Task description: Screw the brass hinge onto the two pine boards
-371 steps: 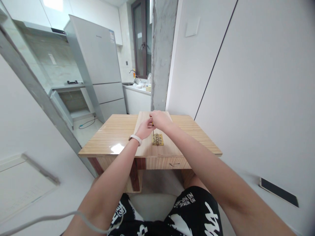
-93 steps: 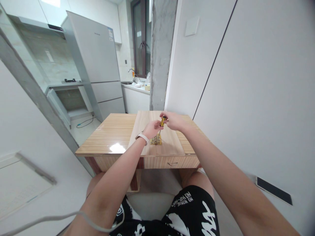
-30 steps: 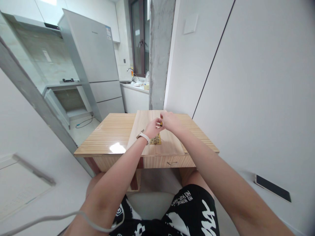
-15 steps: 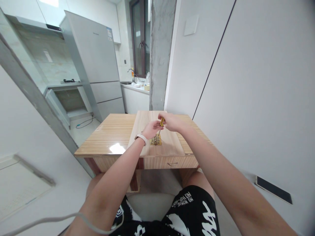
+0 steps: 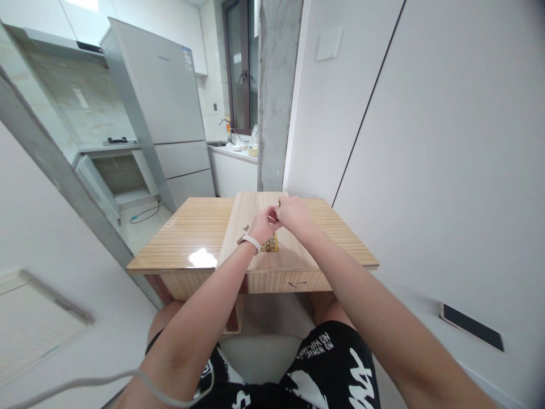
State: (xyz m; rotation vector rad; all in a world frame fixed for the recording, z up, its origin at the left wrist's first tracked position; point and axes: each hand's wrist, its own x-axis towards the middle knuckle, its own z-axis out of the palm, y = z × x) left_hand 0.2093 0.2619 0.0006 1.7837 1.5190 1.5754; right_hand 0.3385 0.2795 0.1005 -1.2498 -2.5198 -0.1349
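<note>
A brass-coloured hinge (image 5: 271, 245) lies on two pale wooden boards (image 5: 293, 255) set side by side on the table, partly covered by my left wrist. Just above it, both my hands meet with their fingertips together. My right hand (image 5: 294, 212) is closed around the screwdriver, whose yellow-and-black handle is now almost wholly hidden by the fingers. My left hand (image 5: 262, 225), with a pale-banded watch (image 5: 251, 241) at its wrist, is curled shut beside the right fingers; what it pinches is hidden. Small dark pieces (image 5: 246, 228) lie on the board left of it.
The striped wooden table (image 5: 187, 233) has a drawer (image 5: 315, 280) facing my knees. A white wall (image 5: 409, 170) rises close on the right, a concrete pillar (image 5: 279, 102) behind. A fridge (image 5: 170, 96) stands back left. A grey cable (image 5: 106, 378) crosses by my left arm.
My right hand has turned and drawn closer to my left, so the screwdriver's handle and shaft no longer show. Both hands stay above the hinge, and my left wrist now covers more of it.
</note>
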